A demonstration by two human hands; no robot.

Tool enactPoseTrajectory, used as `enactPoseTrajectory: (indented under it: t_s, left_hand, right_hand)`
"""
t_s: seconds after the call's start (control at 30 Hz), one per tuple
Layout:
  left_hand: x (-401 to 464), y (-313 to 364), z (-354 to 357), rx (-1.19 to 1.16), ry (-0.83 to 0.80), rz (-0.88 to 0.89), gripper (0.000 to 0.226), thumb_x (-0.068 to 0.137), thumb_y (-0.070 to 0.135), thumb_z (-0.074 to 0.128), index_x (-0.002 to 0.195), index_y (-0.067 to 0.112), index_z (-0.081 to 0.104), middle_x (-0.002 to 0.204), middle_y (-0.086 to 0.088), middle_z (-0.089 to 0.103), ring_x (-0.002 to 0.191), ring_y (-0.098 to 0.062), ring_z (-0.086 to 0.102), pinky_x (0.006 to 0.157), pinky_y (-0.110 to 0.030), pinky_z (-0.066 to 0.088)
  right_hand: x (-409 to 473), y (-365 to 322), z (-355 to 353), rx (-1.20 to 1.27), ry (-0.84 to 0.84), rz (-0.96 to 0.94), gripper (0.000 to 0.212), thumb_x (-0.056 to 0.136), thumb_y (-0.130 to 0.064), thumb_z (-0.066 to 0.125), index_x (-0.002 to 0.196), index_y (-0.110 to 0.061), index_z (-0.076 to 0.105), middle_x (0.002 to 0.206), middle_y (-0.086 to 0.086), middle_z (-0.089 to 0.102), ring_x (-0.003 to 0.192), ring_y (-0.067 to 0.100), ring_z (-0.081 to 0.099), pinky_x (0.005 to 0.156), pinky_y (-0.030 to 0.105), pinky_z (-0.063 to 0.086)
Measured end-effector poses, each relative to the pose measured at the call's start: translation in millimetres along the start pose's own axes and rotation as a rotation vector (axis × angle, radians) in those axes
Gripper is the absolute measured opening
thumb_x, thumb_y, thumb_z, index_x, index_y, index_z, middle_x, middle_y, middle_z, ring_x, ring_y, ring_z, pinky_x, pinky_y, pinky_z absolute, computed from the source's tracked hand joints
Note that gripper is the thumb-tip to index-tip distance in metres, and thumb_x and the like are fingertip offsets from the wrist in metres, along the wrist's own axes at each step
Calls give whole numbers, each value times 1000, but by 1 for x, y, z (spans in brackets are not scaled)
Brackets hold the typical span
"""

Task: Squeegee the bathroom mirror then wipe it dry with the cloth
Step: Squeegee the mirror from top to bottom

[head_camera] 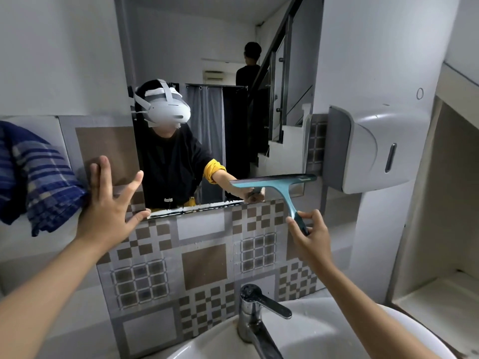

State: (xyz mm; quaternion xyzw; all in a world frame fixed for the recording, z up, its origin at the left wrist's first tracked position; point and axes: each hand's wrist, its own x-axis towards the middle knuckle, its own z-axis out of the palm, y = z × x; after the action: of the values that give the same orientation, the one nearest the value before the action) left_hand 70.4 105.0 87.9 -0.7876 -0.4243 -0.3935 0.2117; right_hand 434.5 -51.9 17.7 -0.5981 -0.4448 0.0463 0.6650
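**Squeegee meets the lower right corner of a bathroom mirror**

A person's right hand grips the handle of a teal squeegee, fingers and thumb closed around its lower end, while the blade lies nearly level against the glass close to the bottom right corner of the mirror. The left hand is spread flat and open, fingers splayed, pressed to the patterned tiled wall at the mirror's lower left corner, with the thumb touching the bottom edge of the glass. A line of white foam or water sits along that bottom edge. Just left of the open hand, a blue striped cloth hangs against the wall, touching the hand's outer side. On the right, a grey and white wall dispenser is mounted just beside the squeegee's blade end. Nearest the camera, a chrome tap stands at the back of a white basin.
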Motion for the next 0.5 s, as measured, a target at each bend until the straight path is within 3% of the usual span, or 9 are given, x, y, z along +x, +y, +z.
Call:
enactPoseTrajectory:
  t_s: [0.27,0.5]
  left_hand:
    - [0,-1,0,-24,-8,-4,85,71,35,76,143,27,32,155,-16,-18,139,-35,-19,96,-70,30]
    - [0,0,0,-30,-9,-6,86,71,35,76,144,28,30,156,-17,-17,140,-37,-17,89,-69,39]
  right_hand:
    - [-27,-21,31,234,79,235,18,90,-27,65,92,-18,49,62,5,50,41,13,39,40,25,36]
    - [-37,-56,57,479,151,485,23,92,-32,62,105,-19,49,59,5,47,36,12,37,32,21,32]
